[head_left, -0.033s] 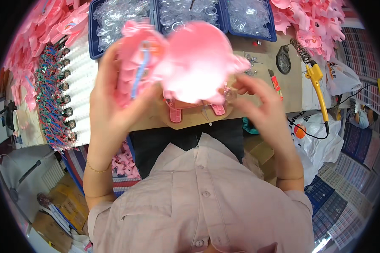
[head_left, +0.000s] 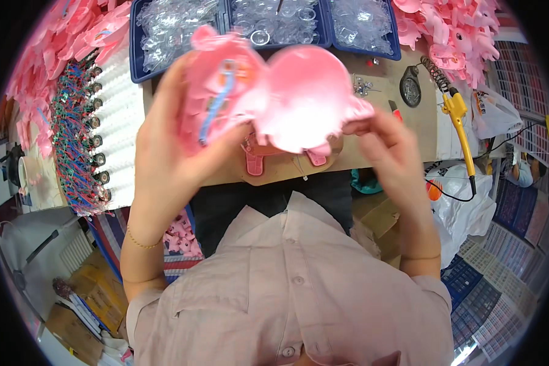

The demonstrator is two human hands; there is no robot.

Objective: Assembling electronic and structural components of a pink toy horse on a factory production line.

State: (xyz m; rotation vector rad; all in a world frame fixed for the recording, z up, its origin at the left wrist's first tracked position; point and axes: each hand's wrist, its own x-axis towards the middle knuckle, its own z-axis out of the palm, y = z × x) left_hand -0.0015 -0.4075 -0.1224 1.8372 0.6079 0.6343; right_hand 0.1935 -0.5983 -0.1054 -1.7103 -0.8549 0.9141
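My left hand (head_left: 168, 137) is closed round a pink plastic shell half (head_left: 201, 85), with a blue strip (head_left: 218, 107) and an orange piece inside it. Touching its right side is a round, hollow pink shell half (head_left: 311, 91); whether the two are joined I cannot tell. My right hand (head_left: 387, 146) pinches a small projection at the round half's right edge. Both halves are raised above the table. Beneath them, partly hidden, lies a pink part with two leg-like ends (head_left: 254, 163) on a tan board.
Blue bins (head_left: 274, 43) of clear plastic pieces stand at the back. Pink shells pile up at the far left and far right (head_left: 457, 36). Wired components (head_left: 76, 140) line the left side. A yellow-handled tool (head_left: 457, 116) and a black coil-topped holder (head_left: 410, 85) are at right.
The pink shell halves have shifted to the right and slightly down. My right hand, with fingers apart beside the round half before, has moved up and closed on its edge.
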